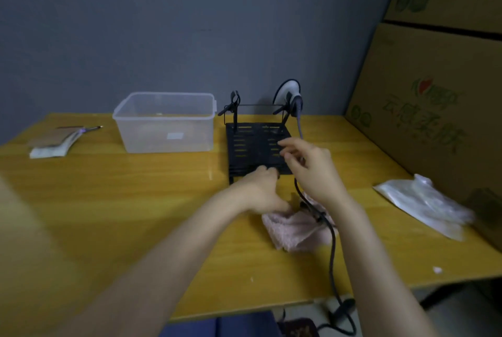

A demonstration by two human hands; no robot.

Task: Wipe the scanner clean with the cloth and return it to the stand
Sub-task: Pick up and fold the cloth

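Presently the yellow table is carrying the black stand, with the scanner sitting on its right post. Left hand is pressing the pink cloth, fingers down; right hand is hovering loosely curled, grasping nothing visible.

Your black slotted metal stand stood at the rear of the yellow wooden table, right of the clear plastic bin. The pink terry cloth lay before the stand, under the dark cable. Brown cardboard boxes rose at right.
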